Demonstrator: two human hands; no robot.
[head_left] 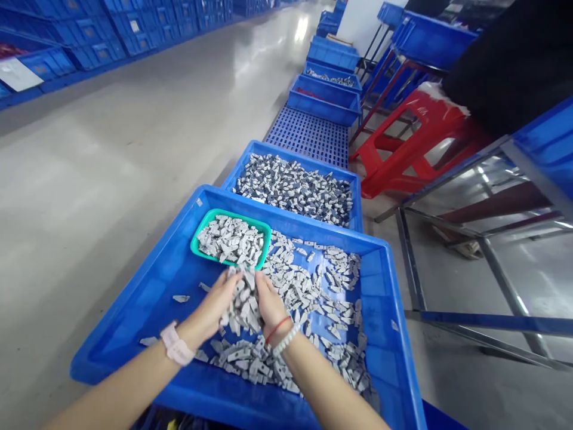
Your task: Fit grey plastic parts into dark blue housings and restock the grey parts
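Cupped together, my left hand (218, 303) and my right hand (270, 298) hold a heap of small grey plastic parts (244, 301) between them. The heap is slightly blurred. My hands are over a large blue bin (165, 286), close to the near edge of a green basket (196, 246) that stands inside it. More of the same grey parts (230, 236) fill the basket. Loose grey parts (308, 286) lie across the bin floor, mostly to the right of and below my hands. The undersides of my hands are hidden.
Beyond the bin, a second blue bin (358, 200) holds dark and light parts. Farther off are a perforated blue pallet (308, 134) and more bins (324, 107). To the right stand a red stool (412, 137) and a metal frame (409, 263). Stacked blue crates (89, 36) line the left.
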